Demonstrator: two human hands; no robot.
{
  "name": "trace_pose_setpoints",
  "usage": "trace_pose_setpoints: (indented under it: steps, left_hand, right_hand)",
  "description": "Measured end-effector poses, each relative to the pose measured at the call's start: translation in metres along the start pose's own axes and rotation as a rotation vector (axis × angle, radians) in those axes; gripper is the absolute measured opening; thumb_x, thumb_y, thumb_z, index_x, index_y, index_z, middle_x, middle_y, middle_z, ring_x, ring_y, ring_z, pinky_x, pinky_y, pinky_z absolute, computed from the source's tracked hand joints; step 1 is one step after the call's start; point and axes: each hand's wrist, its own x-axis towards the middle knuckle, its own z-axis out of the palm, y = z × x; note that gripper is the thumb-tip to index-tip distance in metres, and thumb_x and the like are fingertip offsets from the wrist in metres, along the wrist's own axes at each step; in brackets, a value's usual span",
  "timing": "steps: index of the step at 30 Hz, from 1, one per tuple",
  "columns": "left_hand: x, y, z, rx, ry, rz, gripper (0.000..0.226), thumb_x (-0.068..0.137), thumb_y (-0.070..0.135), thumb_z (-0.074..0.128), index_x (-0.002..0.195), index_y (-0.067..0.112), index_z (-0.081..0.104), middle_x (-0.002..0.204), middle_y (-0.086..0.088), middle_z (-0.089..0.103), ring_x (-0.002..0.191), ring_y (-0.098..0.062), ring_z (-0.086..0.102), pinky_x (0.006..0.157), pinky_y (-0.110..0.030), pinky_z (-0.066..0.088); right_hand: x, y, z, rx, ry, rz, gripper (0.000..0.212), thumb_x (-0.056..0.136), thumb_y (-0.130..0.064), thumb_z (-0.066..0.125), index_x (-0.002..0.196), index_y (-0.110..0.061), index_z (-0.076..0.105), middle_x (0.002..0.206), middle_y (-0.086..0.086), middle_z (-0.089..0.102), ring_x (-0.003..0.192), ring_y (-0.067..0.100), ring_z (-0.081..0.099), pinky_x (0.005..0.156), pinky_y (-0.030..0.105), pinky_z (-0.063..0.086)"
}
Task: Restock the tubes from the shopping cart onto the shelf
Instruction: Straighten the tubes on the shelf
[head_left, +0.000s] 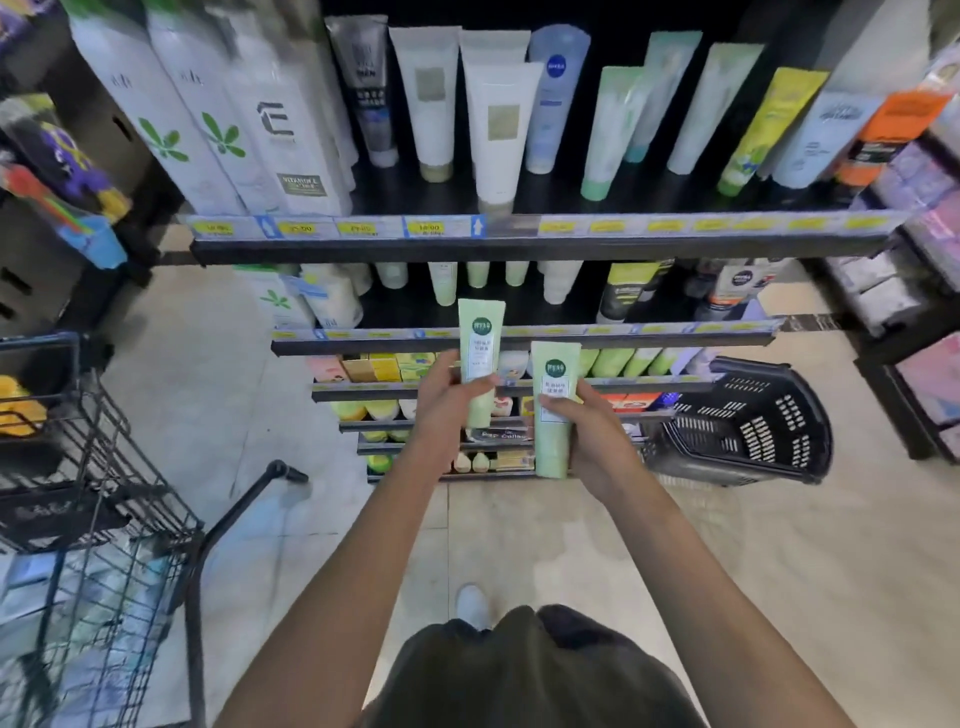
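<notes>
Head view: the left hand (451, 387) grips one pale green tube (480, 358) around its lower half, thumb across the front label and fingers curled behind, with the crimped end up and the cap end down. The right hand (582, 426) grips a second pale green tube (554, 410) at mid-body in the same way, thumb on the label. Both tubes are upright, just beside each other and apart, held in front of the shelf unit at the level of its middle tiers.

Handling judgement: the tubes appear light, with soft squeezable plastic walls and a smooth (likely somewhat slippery) surface. Grip the body near the cap end, where the tube is fullest and firmest. Avoid pinching the flat crimped end, which gives little purchase. Use moderate pressure only, as the walls will probably dent.

Matching green tubes stand cap-down along the second shelf (519, 340), near its front edge, and this looks like the destination row. The shopping cart (93, 493) stands at the person's left, well apart from the hands. A black basket (753, 421) lies tilted on the floor at the right end of the lower shelves.
</notes>
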Motion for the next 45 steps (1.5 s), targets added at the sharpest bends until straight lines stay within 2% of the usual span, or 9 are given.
trace_pose_setpoints:
  steps: [3,6,11,16,18,24,34,39,45]
  left_hand:
    - [0.037,0.007,0.008,0.145,0.068,0.042,0.033,0.082,0.009,0.082,0.111,0.018,0.069,0.105,0.001,0.077,0.098,-0.016,0.074,0.084,-0.037,0.059]
    - [0.073,0.012,0.017,0.208,0.105,0.081,0.038,0.082,0.015,0.084,0.116,0.016,0.066,0.105,0.005,0.076,0.096,-0.008,0.072,0.082,-0.030,0.056]
    - [0.126,0.017,0.026,0.341,0.152,0.160,0.053,0.080,0.028,0.086,0.124,0.011,0.063,0.112,0.001,0.075,0.102,-0.013,0.072,0.091,-0.038,0.059]
    - [0.159,0.023,0.038,0.471,0.208,0.250,0.031,0.080,0.025,0.086,0.102,0.018,0.066,0.092,0.003,0.074,0.085,-0.013,0.070,0.077,-0.023,0.057]
    - [0.171,0.021,0.040,0.529,0.250,0.249,0.030,0.080,0.026,0.086,0.098,0.017,0.064,0.089,-0.001,0.074,0.084,-0.018,0.070,0.077,-0.027,0.056]
    - [0.196,0.003,0.038,0.625,0.324,0.214,0.042,0.076,0.028,0.088,0.109,0.012,0.068,0.104,-0.002,0.078,0.098,-0.021,0.074,0.091,-0.040,0.059]
    - [0.197,0.002,0.042,0.718,0.368,0.290,0.038,0.084,0.027,0.082,0.111,0.005,0.065,0.108,-0.013,0.075,0.103,-0.034,0.071,0.090,-0.044,0.058]
    - [0.196,-0.003,0.042,0.729,0.373,0.313,0.042,0.085,0.027,0.080,0.117,0.008,0.062,0.112,-0.011,0.074,0.105,-0.034,0.070,0.091,-0.043,0.057]
    - [0.194,-0.007,0.040,0.720,0.366,0.335,0.042,0.086,0.027,0.079,0.120,0.011,0.061,0.113,-0.010,0.074,0.105,-0.034,0.070,0.092,-0.045,0.057]
  right_hand:
    - [0.016,-0.008,-0.002,-0.005,0.003,0.009,0.028,0.095,-0.002,0.065,0.121,-0.012,0.066,0.095,0.007,0.075,0.090,0.032,0.067,0.073,0.038,0.058]
    - [0.031,-0.015,-0.008,-0.023,0.012,0.020,0.028,0.094,-0.003,0.067,0.122,-0.011,0.065,0.099,0.008,0.076,0.094,0.033,0.068,0.084,0.046,0.058]
    - [0.046,-0.021,-0.022,-0.058,0.037,0.030,0.031,0.093,-0.005,0.069,0.123,-0.013,0.065,0.117,0.019,0.073,0.101,0.034,0.067,0.100,0.057,0.052]
    - [0.051,-0.024,-0.034,-0.080,0.027,0.014,0.033,0.095,-0.005,0.067,0.128,-0.011,0.063,0.104,0.011,0.077,0.093,0.030,0.069,0.094,0.050,0.056]
    - [0.051,-0.024,-0.037,-0.102,0.035,0.012,0.033,0.094,-0.007,0.068,0.125,-0.011,0.064,0.102,0.010,0.076,0.090,0.031,0.070,0.093,0.053,0.056]
    - [0.050,-0.023,-0.045,-0.134,0.049,0.026,0.036,0.093,-0.009,0.070,0.128,-0.015,0.064,0.113,0.016,0.075,0.099,0.035,0.070,0.096,0.057,0.054]
    - [0.048,-0.024,-0.040,-0.131,0.040,0.026,0.038,0.093,-0.005,0.069,0.129,-0.016,0.063,0.108,0.015,0.076,0.090,0.029,0.073,0.094,0.054,0.055]
    - [0.047,-0.021,-0.038,-0.116,0.041,0.027,0.041,0.093,-0.003,0.069,0.132,-0.012,0.062,0.107,0.016,0.075,0.086,0.029,0.073,0.082,0.046,0.056]
    - [0.042,-0.013,-0.036,-0.101,0.039,0.017,0.040,0.093,0.001,0.068,0.131,-0.010,0.062,0.104,0.012,0.076,0.091,0.029,0.073,0.092,0.050,0.059]
